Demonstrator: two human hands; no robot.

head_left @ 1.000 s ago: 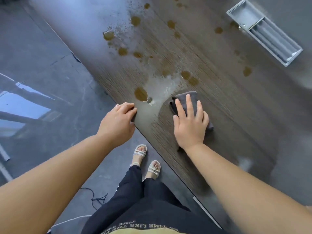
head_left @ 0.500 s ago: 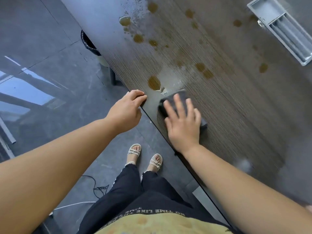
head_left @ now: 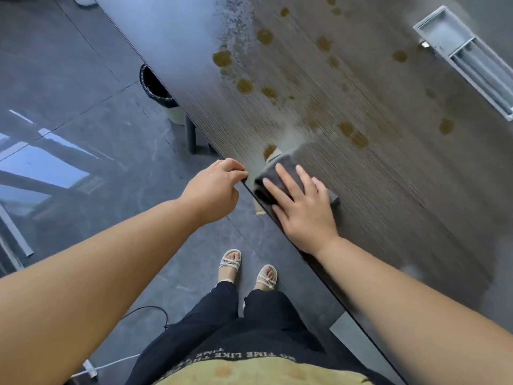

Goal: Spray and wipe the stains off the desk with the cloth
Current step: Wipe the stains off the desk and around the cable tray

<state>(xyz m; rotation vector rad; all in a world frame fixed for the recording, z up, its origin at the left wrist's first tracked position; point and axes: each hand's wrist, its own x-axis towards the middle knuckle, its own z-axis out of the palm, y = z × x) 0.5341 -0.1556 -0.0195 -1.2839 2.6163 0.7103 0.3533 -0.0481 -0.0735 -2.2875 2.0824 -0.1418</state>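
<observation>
A dark wood-grain desk [head_left: 388, 190] runs diagonally across the head view, dotted with several brown stains [head_left: 222, 58] and a wet sprayed patch. My right hand [head_left: 301, 207] lies flat with straight fingers on a folded grey cloth [head_left: 288, 165], pressing it to the desk right at the near edge. One brown stain [head_left: 269, 150] sits just beyond the cloth. My left hand [head_left: 215, 187] has its fingers curled over the desk's edge, just left of the cloth. No spray bottle is visible.
A grey plastic organiser tray [head_left: 466, 59] lies on the desk at the upper right. A black waste bin [head_left: 155, 87] stands under the desk's left edge beside a desk leg [head_left: 190, 134]. Cables [head_left: 144, 312] trail on the dark tiled floor by my feet.
My right hand has slid the cloth towards the near edge of the desk, closer to my left hand. The stain beside it looks smaller. My left hand stays on the desk edge.
</observation>
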